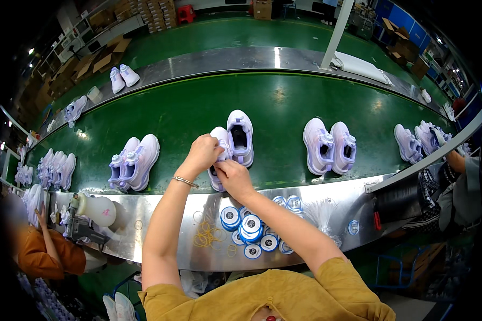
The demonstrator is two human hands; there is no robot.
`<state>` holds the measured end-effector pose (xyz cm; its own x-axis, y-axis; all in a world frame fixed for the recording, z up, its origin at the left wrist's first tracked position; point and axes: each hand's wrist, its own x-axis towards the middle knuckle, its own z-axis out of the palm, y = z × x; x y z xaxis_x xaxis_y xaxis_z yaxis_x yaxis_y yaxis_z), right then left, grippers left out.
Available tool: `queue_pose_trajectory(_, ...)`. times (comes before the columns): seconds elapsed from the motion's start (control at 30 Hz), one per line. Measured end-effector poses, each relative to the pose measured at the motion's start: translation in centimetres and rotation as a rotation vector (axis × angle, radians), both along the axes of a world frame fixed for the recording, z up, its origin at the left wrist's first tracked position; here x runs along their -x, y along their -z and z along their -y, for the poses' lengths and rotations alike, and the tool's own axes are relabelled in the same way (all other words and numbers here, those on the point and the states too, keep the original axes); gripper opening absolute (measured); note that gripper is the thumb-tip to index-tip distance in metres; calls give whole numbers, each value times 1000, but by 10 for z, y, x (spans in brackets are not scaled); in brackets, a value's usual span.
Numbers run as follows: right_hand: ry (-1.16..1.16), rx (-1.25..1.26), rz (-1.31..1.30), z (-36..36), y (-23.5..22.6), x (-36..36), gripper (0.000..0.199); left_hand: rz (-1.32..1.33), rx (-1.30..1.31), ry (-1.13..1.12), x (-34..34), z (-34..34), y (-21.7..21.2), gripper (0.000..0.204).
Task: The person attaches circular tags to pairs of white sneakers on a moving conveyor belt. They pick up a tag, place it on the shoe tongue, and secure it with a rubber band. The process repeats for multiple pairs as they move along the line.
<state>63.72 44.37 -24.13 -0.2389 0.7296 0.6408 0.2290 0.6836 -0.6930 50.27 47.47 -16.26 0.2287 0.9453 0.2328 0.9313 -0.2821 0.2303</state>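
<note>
A pair of white and lilac sneakers stands on the green belt straight ahead of me. My left hand (203, 153) is closed at the upper of the left sneaker (218, 136), its fingertips bent in at the tongue. My right hand (234, 178) grips the same sneaker from its heel side, thumb and fingers close to the left fingertips. Whatever small part lies between the fingertips is hidden. Touched by neither hand, the right sneaker (241, 140) shows its dark inside.
Round blue-and-white tags (251, 224) lie piled on the metal ledge, beside yellow rubber bands (206, 235) and clear plastic strands (320, 216). More sneaker pairs (329, 147) stand along the belt (278, 101). A tape-gun-like tool (85, 222) sits left, near a co-worker's arm (49, 241).
</note>
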Motion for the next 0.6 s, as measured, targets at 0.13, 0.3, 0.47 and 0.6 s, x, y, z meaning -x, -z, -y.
queue_pose_trajectory(0.13,-20,91,-81,3,-2,3,10,302,9,238,12,-2,0,23)
queue_pose_trajectory(0.3,-9,120,-76,0,2,6,8,16,191,-259,-12,1,-15,21)
queue_pose_trajectory(0.47,-44,101,-48,-2,7,6,10,47,78,86,8,0,-6,19)
queue_pose_trajectory(0.6,-124,183,-155,-8,4,-2,8,428,44,-34,16,7,-6,26)
